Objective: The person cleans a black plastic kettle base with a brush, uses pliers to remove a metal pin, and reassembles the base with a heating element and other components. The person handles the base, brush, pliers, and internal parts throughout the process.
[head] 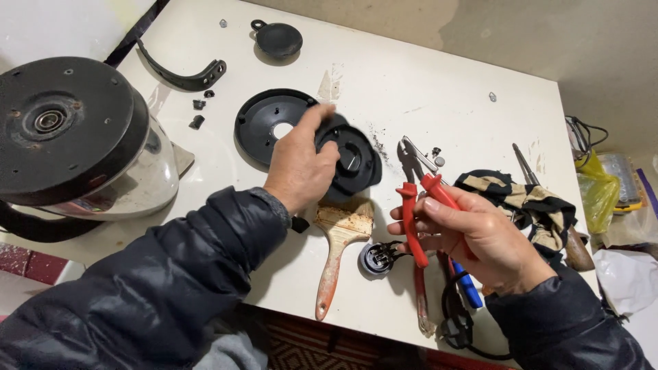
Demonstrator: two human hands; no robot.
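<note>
My left hand point(299, 162) grips a black round plastic base part point(356, 161) just above the white table point(411, 89), beside a larger black plastic ring point(264, 123). My right hand point(480, 236) holds red-handled pliers point(419, 199) with the jaws pointing away from me and slightly apart. An overturned glass kettle point(82, 147) with its black base up lies at the left. Below the hands sit a worn paintbrush point(339, 247) and a small round connector point(377, 258) on a cable.
A curved black handle piece point(179, 74), a round black lid point(277, 39) and small black bits point(199, 113) lie at the back. A striped cloth point(528, 199), a screwdriver point(548, 199) and a blue-handled tool point(467, 284) lie at the right; bags sit past the table's right edge.
</note>
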